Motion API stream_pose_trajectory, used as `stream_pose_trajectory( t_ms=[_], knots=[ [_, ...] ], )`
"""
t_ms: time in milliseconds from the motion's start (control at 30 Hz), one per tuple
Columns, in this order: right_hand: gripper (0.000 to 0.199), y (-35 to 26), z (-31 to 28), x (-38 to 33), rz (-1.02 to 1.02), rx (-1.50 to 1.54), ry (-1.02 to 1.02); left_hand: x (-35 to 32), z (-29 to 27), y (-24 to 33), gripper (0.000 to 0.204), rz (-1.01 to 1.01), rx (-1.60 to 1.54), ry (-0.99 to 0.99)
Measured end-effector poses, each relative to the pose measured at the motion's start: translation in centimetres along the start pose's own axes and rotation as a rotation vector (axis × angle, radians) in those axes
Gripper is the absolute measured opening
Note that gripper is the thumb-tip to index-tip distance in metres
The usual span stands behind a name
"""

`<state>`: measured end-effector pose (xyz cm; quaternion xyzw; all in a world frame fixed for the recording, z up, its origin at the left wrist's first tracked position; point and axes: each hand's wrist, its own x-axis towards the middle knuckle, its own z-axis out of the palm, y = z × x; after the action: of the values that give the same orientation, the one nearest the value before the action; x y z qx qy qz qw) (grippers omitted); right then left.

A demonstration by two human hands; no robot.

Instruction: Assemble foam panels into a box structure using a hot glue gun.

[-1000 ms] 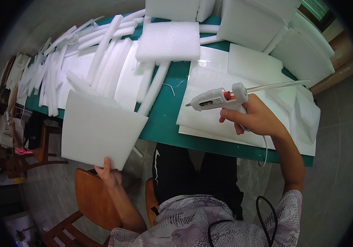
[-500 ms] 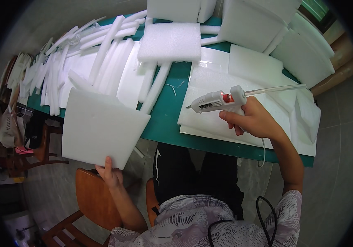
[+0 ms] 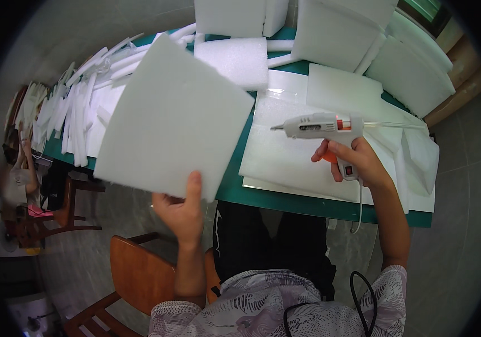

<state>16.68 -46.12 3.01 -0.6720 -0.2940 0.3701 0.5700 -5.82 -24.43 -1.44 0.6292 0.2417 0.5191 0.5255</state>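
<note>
A square white foam sheet [image 3: 173,118] is held up over the left part of the table, tilted. My left hand [image 3: 181,210] grips its lower edge, thumb on the face towards me and fingers behind. In my right hand [image 3: 358,160] is a white hot glue gun [image 3: 319,126], its nozzle pointing left and a clear glue stick [image 3: 392,124] sticking out of its back. The gun hangs above flat white foam sheets [image 3: 285,157] on the table's right side. Part of its orange trigger shows between my fingers.
White foam blocks [image 3: 341,39] stand along the back of the green table [image 3: 285,201]. Many foam strips [image 3: 78,112] lie piled at the left. A wooden chair [image 3: 139,269] is by my left arm. Another person [image 3: 19,180] is at the far left. The gun's cord [image 3: 359,208] hangs over the front edge.
My left hand has raised the foam sheet up and to the right, turning it. The glue gun has swung nearly level and shifted slightly right in my right hand.
</note>
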Motion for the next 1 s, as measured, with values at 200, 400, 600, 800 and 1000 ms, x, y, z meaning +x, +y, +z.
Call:
stream_pose_trajectory(
  t_ms=[200, 400, 600, 800, 1000],
  knots=[
    [0.042, 2.5, -0.5, 0.9, -0.057, 0.201, 0.139, 0.2, 4.9, 0.2, 0.018, 0.116, 0.104, -0.091],
    [0.045, 2.8, -1.0, 0.7, -0.031, 0.234, 0.133, -0.3, 6.5, -0.7, 0.019, 0.22, 0.25, -0.126],
    [0.055, 2.4, -1.1, 0.4, 0.005, 0.227, 0.095, -0.9, 7.0, -1.2, 0.017, 0.243, 0.403, -0.163],
    [0.053, 3.2, -1.0, 0.5, -0.019, 0.185, 0.085, -1.1, 7.3, -1.9, 0.016, 0.342, 0.468, -0.167],
    [0.053, 3.1, -0.9, 0.6, -0.038, 0.17, 0.091, -0.9, 7.2, -1.2, 0.014, 0.293, 0.468, -0.21]
  ],
)
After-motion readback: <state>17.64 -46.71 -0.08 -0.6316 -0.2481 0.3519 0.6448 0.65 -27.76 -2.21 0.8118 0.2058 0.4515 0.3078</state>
